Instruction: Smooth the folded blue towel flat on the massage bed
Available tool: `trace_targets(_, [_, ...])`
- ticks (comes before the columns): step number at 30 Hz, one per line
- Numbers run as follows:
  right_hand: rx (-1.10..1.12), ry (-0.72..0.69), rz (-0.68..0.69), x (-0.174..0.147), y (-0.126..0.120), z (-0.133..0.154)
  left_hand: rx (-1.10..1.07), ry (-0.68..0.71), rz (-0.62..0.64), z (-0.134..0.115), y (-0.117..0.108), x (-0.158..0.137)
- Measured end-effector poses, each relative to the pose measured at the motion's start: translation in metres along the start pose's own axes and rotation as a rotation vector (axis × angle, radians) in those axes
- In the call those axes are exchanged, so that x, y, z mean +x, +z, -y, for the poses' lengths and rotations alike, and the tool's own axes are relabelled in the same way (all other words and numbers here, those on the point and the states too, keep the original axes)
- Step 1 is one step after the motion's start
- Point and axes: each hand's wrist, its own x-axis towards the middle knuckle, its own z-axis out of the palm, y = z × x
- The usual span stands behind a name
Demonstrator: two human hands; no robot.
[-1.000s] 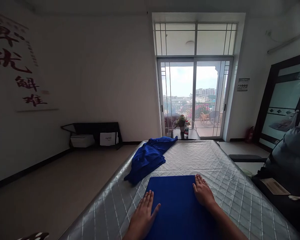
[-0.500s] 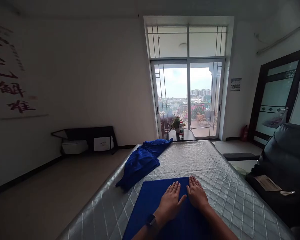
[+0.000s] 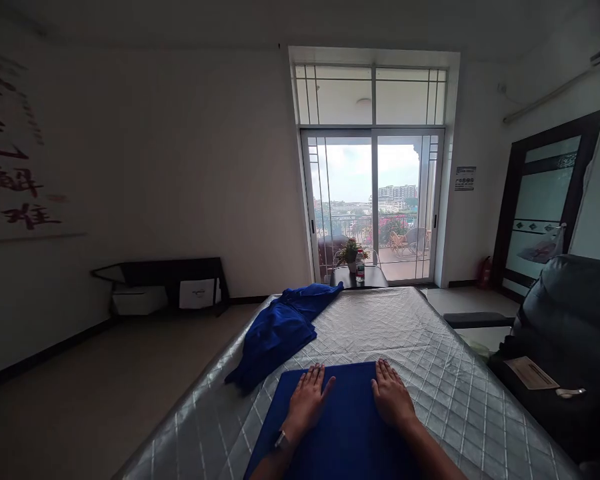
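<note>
My left hand point(image 3: 307, 399) and right hand point(image 3: 393, 399) press flat on a smooth blue cloth point(image 3: 350, 427).
I see straight fingers, left thumb spread, neither hand gripping anything. That cloth lies on a silver cover point(image 3: 455, 393); beyond, leftward, sits a crumpled garment point(image 3: 277, 333), then a bottle point(image 3: 361, 268) beside a plant point(image 3: 350, 251).

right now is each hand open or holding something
Left hand: open, palm down on the flat blue cloth, holding nothing.
Right hand: open, palm down at that cloth's right edge, holding nothing.
</note>
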Motion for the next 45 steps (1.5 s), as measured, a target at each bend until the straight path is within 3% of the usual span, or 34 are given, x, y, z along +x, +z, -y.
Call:
trace_targets(4, [-0.008,0.006,0.013,-0.002,-0.003,0.002,0.061,-0.111,-0.025,0.059,-0.005,-0.019])
trace_targets(7, [-0.018,0.008,0.013,-0.002,-0.003,0.002,0.047,-0.172,-0.037,0.073,-0.009,-0.027])
trace_targets(18, [-0.075,0.037,0.030,-0.004,-0.006,0.009,0.034,-0.220,-0.052,0.056,-0.025,-0.032])
trace_targets(26, [-0.084,0.026,0.036,-0.025,-0.003,0.004,0.031,-0.222,-0.067,0.055,-0.023,-0.032])
trace_targets(30, [-0.073,0.034,0.019,-0.029,0.001,0.003,0.027,-0.223,0.015,0.056,-0.039,-0.026])
trace_targets(34, [-0.050,0.033,0.017,-0.029,0.000,0.003,0.013,-0.188,0.002,0.022,-0.052,-0.009])
trace_targets(41, [-0.069,-0.020,0.017,-0.031,0.000,-0.002,-0.162,0.187,0.024,-0.124,-0.016,0.004])
trace_targets(43, [-0.083,-0.045,0.017,-0.031,0.001,-0.004,-0.221,0.244,0.029,-0.144,-0.007,0.001])
trace_targets(45, [-0.078,-0.043,0.007,-0.031,0.003,-0.005,-0.231,0.253,0.028,-0.145,-0.002,-0.004])
